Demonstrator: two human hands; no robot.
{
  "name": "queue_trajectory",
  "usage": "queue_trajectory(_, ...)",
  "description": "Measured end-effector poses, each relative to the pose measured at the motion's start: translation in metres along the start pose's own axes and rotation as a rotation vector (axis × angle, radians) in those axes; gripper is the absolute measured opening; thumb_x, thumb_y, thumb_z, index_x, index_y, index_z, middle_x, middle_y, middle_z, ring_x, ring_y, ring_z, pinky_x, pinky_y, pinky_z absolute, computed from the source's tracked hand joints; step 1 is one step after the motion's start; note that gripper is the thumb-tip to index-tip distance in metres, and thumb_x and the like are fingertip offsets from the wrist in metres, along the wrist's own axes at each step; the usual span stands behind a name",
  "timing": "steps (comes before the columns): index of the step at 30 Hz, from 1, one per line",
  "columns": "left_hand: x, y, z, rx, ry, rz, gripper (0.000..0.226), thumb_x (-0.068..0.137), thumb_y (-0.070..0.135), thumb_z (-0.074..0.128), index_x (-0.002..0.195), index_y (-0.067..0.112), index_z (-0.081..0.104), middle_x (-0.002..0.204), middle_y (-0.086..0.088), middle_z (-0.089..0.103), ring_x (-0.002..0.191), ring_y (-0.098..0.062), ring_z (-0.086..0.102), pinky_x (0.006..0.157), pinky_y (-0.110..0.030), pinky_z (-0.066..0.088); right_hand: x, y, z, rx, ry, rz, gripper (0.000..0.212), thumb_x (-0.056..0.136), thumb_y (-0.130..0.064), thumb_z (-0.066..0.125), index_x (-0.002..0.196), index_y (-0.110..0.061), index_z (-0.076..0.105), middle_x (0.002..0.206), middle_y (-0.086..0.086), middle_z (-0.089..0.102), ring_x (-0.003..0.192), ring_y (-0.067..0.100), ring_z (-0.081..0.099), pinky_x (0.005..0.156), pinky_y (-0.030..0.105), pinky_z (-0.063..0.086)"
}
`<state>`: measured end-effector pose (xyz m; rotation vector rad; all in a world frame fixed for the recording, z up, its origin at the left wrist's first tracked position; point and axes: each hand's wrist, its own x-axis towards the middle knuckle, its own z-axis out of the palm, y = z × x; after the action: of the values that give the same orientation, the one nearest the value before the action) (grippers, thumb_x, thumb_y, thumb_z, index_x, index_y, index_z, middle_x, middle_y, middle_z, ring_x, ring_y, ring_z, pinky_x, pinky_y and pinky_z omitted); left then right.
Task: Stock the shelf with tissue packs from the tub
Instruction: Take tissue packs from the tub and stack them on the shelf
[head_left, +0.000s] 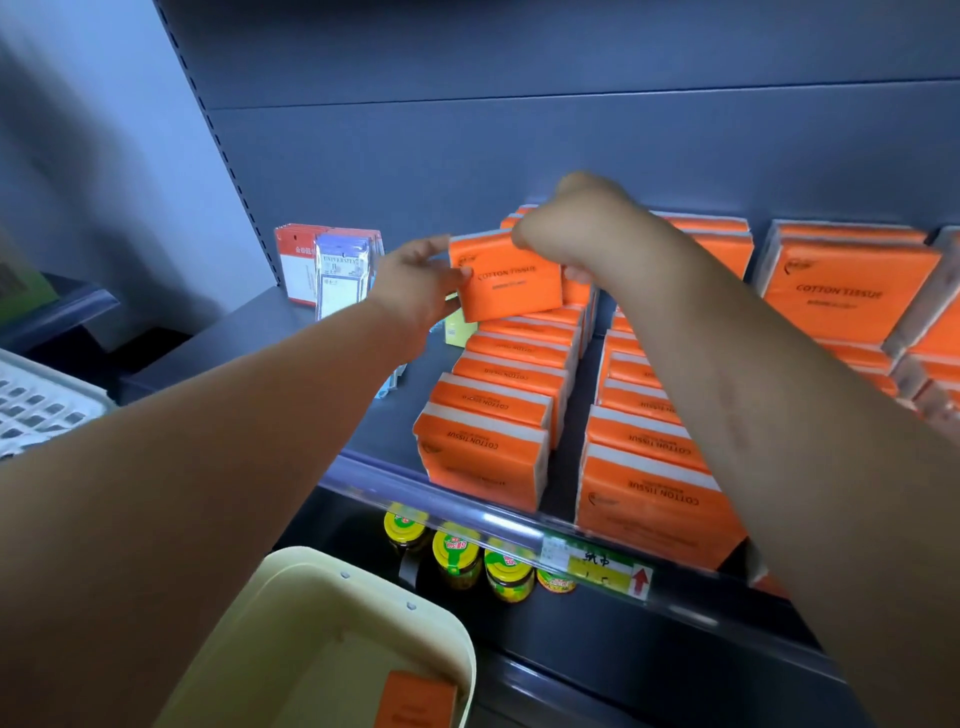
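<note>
- Straight ahead at twelve o'clock, a dark grey metal shelf (384, 431) with a flat back panel fills most of the view; a clear plastic rail runs along its front edge.
- On its board, from the centre towards three o'clock, stand rows of orange plastic-wrapped tissue packs printed "COTTON TISSUE": a left row (498, 410), a right row (644, 452) just beside it with a narrow gap between, and a further stack (847, 291) at three o'clock.
- At six o'clock, below the shelf edge, sits a cream rounded plastic tub (311, 587) with one orange pack (415, 701) lying in its bottom.
- At nine o'clock a white perforated plastic basket (36, 400) shows at the frame edge.
- Near the centre, one orange tissue pack (506, 278) is held tilted above the back of the left row.
- The left hand (415, 283) grips that pack's nine o'clock edge, thumb on the front face.
- The right hand (576, 228) is curled over its top and three o'clock edge, so both hands are clamped on the same pack.
- At ten o'clock of the held pack stand red-and-white and blue-and-white carded packets (332, 270), upright against the back panel.
- On the level below, at six o'clock, stand yellow-lidded glass jars (457, 558) in a line.
- A green and yellow price label (602, 566) with a red arrow sits in the rail.
</note>
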<state>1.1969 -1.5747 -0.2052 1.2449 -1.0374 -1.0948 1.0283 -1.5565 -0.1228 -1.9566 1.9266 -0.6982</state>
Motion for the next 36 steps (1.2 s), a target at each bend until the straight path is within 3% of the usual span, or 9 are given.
queue_trajectory(3,0.008,-0.005,0.017,0.043,0.012,0.015,0.036,0.095,-0.009,0.061,0.124,0.012,0.065,0.110,-0.014,0.071,0.102,-0.026,0.071,0.076,-0.028,0.063,-0.001,0.005,0.003,0.022,0.028,0.044,0.016,0.086,-0.021,0.061,0.075,-0.016,0.050,0.077,0.003,0.055,0.084,0.028,0.060,0.059,0.025,0.038)
queue_trajectory(6,0.022,-0.009,0.025,0.119,0.066,0.035,0.030,0.095,-0.004,0.064,0.116,0.017,0.070,0.104,-0.009,0.075,0.099,-0.027,0.074,0.091,-0.043,0.062,-0.001,0.007,0.005,0.035,0.027,0.064,0.016,0.085,-0.019,0.059,0.073,-0.017,0.048,0.074,0.001,0.052,0.083,0.026,0.057,0.071,0.027,0.039)
queue_trajectory(10,0.030,-0.011,0.032,0.154,0.097,0.058,0.029,0.093,-0.008,0.061,0.087,0.019,0.071,0.086,-0.002,0.075,0.086,-0.021,0.074,0.090,-0.043,0.062,-0.001,0.010,0.006,0.053,0.048,0.064,0.018,0.086,-0.019,0.057,0.071,-0.017,0.047,0.072,0.000,0.049,0.068,0.019,0.051,0.055,0.025,0.033)
queue_trajectory(16,0.034,-0.014,0.032,0.109,0.088,0.038,0.021,0.092,-0.009,0.060,0.102,0.006,0.072,0.096,-0.012,0.077,0.097,-0.028,0.076,0.088,-0.041,0.063,-0.001,0.012,0.004,0.084,0.046,0.065,0.022,0.090,-0.024,0.058,0.072,-0.018,0.047,0.073,-0.001,0.049,0.062,0.015,0.046,0.050,0.025,0.030)
queue_trajectory(21,0.034,-0.015,0.031,0.073,0.056,0.026,0.019,0.093,-0.006,0.064,0.093,0.011,0.071,0.096,-0.011,0.077,0.097,-0.027,0.076,0.087,-0.037,0.063,-0.010,0.009,0.001,0.084,0.037,0.093,0.020,0.091,-0.021,0.056,0.073,-0.017,0.046,0.074,-0.001,0.049,0.067,0.019,0.050,0.050,0.025,0.030)
queue_trajectory(23,0.035,-0.014,0.029,0.084,0.041,0.035,0.015,0.092,-0.004,0.065,0.093,0.010,0.070,0.090,-0.008,0.074,0.086,-0.021,0.073,0.080,-0.029,0.062,-0.014,0.008,0.005,0.045,0.075,0.099,0.005,0.088,-0.019,0.057,0.086,-0.016,0.054,0.084,0.001,0.054,0.085,0.027,0.054,0.056,0.024,0.033)
queue_trajectory(26,0.033,-0.009,0.022,0.239,0.091,0.135,0.021,0.088,0.006,0.073,0.108,0.005,0.068,0.084,0.000,0.064,0.075,-0.011,0.061,0.073,-0.024,0.050,-0.022,0.004,0.022,-0.048,0.231,0.052,0.036,0.086,-0.024,0.063,0.119,-0.013,0.055,0.122,0.008,0.061,0.117,0.032,0.058,0.079,0.027,0.041)
queue_trajectory(31,-0.003,-0.001,-0.004,0.630,0.171,0.308,0.044,0.099,0.028,0.058,0.139,0.011,0.056,0.137,-0.004,0.064,0.126,-0.023,0.059,0.108,-0.037,0.046,-0.045,-0.019,0.054,-0.278,0.428,-0.168,0.042,0.092,-0.042,0.058,0.125,-0.015,0.055,0.128,0.008,0.057,0.122,0.031,0.053,0.095,0.037,0.043)
queue_trajectory(36,-0.068,-0.006,-0.053,0.943,0.184,0.415,0.042,0.101,0.042,0.038,0.123,0.013,0.058,0.115,-0.010,0.066,0.105,-0.033,0.058,0.080,-0.042,0.046,-0.073,-0.039,0.087,-0.151,0.264,-0.300,0.042,0.099,-0.045,0.047,0.124,-0.013,0.057,0.129,0.011,0.059,0.129,0.031,0.048,0.105,0.041,0.040)
